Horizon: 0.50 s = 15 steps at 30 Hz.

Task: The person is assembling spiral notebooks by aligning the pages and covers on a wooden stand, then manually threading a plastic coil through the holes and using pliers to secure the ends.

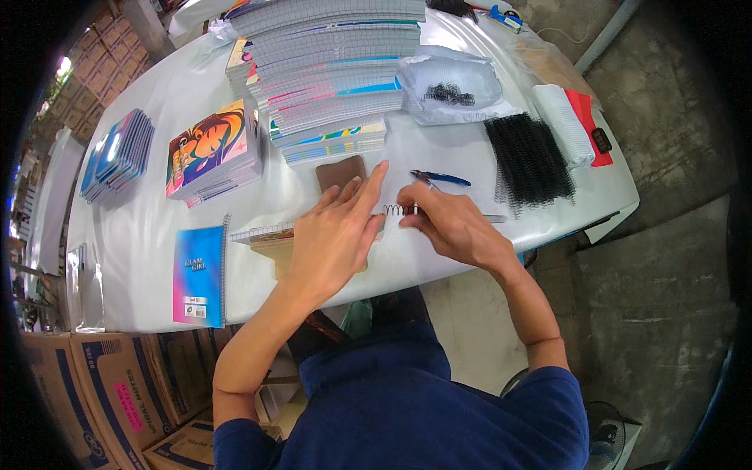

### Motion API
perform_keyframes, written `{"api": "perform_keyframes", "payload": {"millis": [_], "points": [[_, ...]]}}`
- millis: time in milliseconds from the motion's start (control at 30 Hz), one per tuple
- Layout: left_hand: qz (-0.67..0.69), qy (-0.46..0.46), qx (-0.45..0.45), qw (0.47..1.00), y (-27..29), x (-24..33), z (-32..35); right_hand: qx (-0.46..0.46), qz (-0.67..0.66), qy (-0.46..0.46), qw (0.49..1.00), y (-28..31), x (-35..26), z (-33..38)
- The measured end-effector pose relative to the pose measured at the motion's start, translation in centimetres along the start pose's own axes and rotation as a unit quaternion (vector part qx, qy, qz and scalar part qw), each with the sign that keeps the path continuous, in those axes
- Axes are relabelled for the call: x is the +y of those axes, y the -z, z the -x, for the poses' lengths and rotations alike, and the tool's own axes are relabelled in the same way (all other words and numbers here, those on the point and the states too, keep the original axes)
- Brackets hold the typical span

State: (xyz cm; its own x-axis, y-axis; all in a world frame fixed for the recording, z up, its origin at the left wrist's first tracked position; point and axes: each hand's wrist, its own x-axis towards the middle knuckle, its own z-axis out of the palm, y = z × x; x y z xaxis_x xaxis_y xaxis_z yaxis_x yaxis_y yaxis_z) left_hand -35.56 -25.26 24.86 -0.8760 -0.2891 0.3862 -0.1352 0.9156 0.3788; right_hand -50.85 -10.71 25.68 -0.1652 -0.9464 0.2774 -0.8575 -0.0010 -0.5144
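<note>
Pressing our left hand [333,235] flat, fingers spread, on an unbound notebook [262,235] at the worktop [149,235] edge to steady it, we pinch a wire spiral [398,210] in our right hand [446,223] at its spine; blue pliers [440,178] lie near.

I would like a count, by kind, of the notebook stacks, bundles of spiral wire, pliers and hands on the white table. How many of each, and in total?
Stacks of colourful notebooks: 3 (tall fanned stack, lion-cover stack, blue stack)
Bundles of black spiral binding wire: 1
Blue-handled pliers: 1
Hands: 2 (left hand, right hand)
Total: 7
</note>
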Motion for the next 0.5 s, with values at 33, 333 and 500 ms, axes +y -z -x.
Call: {"api": "perform_keyframes", "payload": {"millis": [33,333,500], "points": [[0.006,0.004,-0.009,1.0,0.1,0.1,-0.1,0.024,0.011,0.013,1.0,-0.2,-0.2,-0.2],[0.017,0.018,-0.038,0.999,0.4,0.6,-0.1,0.058,0.049,0.045,0.996,-1.2,-1.0,-0.6],[-0.007,-0.04,0.011,0.999,-0.5,0.0,0.5,0.076,0.001,0.053,0.996,-1.0,-2.1,-1.0]]}}
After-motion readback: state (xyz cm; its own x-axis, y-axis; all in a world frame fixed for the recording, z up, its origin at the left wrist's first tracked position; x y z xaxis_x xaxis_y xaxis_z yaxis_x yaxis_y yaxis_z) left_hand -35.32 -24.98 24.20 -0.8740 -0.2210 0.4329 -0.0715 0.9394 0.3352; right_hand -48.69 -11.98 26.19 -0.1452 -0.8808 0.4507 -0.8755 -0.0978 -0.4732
